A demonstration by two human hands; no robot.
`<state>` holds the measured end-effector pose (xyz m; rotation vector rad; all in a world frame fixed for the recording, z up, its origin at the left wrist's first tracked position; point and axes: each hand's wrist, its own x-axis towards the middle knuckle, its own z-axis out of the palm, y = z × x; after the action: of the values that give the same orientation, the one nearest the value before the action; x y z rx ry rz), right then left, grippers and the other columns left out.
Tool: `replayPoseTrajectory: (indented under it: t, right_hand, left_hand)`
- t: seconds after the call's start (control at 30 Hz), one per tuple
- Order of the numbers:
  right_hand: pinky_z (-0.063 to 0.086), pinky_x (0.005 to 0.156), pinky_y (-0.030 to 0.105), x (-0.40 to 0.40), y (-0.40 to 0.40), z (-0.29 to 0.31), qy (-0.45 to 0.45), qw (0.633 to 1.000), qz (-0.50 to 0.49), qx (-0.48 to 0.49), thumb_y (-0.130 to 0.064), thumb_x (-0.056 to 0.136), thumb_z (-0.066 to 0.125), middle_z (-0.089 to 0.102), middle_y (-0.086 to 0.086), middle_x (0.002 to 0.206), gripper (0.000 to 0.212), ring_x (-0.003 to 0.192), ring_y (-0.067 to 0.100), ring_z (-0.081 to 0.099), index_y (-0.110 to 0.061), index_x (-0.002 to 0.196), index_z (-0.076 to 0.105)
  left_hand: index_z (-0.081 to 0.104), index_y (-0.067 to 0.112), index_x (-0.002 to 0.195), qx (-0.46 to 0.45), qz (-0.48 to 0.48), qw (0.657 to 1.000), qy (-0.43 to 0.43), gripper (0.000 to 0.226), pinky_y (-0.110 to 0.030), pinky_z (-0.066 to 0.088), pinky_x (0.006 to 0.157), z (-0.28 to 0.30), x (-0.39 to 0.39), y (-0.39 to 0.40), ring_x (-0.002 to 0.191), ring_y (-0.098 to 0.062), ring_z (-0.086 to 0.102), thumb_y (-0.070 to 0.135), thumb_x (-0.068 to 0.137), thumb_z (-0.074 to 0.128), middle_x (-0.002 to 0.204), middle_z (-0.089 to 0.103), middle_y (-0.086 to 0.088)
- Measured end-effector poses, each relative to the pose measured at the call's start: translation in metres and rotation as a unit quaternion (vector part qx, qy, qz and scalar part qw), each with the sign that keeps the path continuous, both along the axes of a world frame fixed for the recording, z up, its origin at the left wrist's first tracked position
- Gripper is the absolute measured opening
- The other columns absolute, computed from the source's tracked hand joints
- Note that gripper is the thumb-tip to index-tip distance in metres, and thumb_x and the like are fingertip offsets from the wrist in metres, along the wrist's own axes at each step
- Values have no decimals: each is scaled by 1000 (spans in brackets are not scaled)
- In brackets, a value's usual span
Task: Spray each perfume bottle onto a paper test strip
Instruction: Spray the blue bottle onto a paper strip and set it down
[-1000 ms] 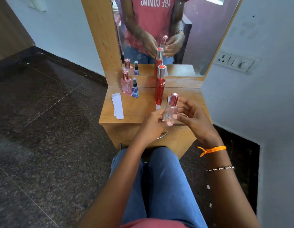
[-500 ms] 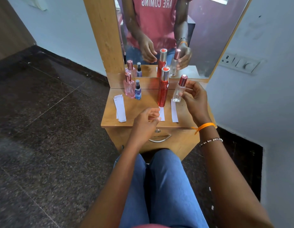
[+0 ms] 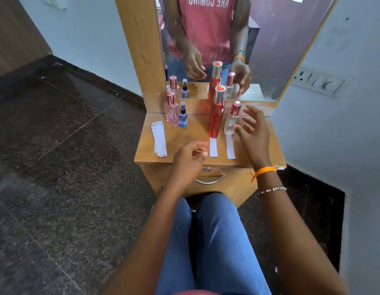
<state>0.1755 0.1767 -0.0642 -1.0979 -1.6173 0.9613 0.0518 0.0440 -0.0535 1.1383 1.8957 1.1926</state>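
Note:
A clear perfume bottle [image 3: 231, 120] with a rose cap stands upright on the wooden dresser top [image 3: 185, 143], at the head of a white paper strip [image 3: 230, 147]. My right hand [image 3: 252, 133] hovers just right of it, fingers spread, holding nothing. A tall red bottle [image 3: 216, 112] stands to its left above a second strip [image 3: 213, 147]. My left hand [image 3: 190, 158] hangs over the front edge with loosely curled fingers and is empty. A pink bottle [image 3: 171, 110] and a small blue spray bottle [image 3: 183, 116] stand at the back left.
A stack of spare paper strips [image 3: 159, 139] lies at the dresser's left edge. A mirror [image 3: 227, 39] rises behind the bottles and reflects them. The wall with a switch plate [image 3: 319, 81] is close on the right. My knees sit below the drawer handle [image 3: 210, 179].
My right hand carried the clear bottle from in front of me to the back of the dresser, set it down above the right strip and let go. My left hand released it earlier.

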Motion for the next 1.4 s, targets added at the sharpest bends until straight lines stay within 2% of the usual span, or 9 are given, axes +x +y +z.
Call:
replayPoseTrajectory:
  t: [0.1,0.2,0.27,0.37,0.47,0.63,0.97,1.13,1.4]
  right_hand:
    - [51,71,24,-6,-34,-3,14,994,-95,55,-2,82,65,58,-1,92,21,77,10,56,-14,98,57]
    - [44,67,13,-30,-67,-6,-5,1000,-3,27,0,83,62,60,-5,77,11,68,1,55,-11,87,61]
    - [43,67,10,-54,-76,-7,-29,997,73,-9,1,82,62,63,-3,79,14,71,6,57,-13,84,62]
    - [50,74,24,-93,-76,-6,-84,986,137,-32,1,80,62,64,1,82,11,77,16,61,-8,86,62]
    - [50,76,40,-123,-73,-8,-130,979,149,-41,0,78,60,68,12,87,10,83,29,63,-1,88,61]
    - [34,69,25,-150,-70,-10,-164,978,107,-75,-7,81,64,68,15,99,15,96,31,60,-3,95,61]
    - [41,72,26,-156,-64,-7,-161,973,70,-150,-12,74,73,71,10,94,12,92,26,64,-9,85,68]
    - [45,78,27,-154,-63,-4,-159,972,71,-155,-13,77,72,72,8,99,13,97,25,64,-10,90,72]
    - [41,73,25,-159,-66,-5,-178,968,80,-155,-11,78,69,71,8,100,14,98,25,63,-11,92,71]
  left_hand:
    - [63,18,111,14,44,999,28,28,2,36,68,2,-8,-4,83,3,53,5,90,51,106,61,3]
    - [61,16,113,14,128,988,88,31,-10,38,76,1,-24,-11,85,-5,52,1,90,48,111,56,-2]
    - [58,13,119,-13,185,975,122,36,-25,41,90,-4,-37,-15,99,-19,54,-2,89,46,118,52,-8]
    - [53,9,128,-57,207,961,173,46,-41,37,101,-11,-52,-20,116,-32,45,-6,85,44,124,46,-15]
    - [51,10,130,-97,178,958,204,46,-36,32,97,-16,-59,-22,117,-35,40,-4,87,43,129,44,-16]
    - [48,13,134,-116,153,953,236,42,-33,34,90,-17,-62,-24,115,-34,38,4,94,40,136,41,-11]
    - [46,15,136,-106,147,961,208,46,-32,32,94,-20,-70,-25,118,-32,38,4,92,49,137,41,-9]
    - [45,12,137,-104,143,961,211,45,-30,32,94,-21,-70,-25,120,-30,37,5,93,49,139,40,-7]
    - [46,15,136,-93,135,964,211,45,-30,33,92,-22,-72,-26,117,-31,38,5,92,49,137,41,-7]
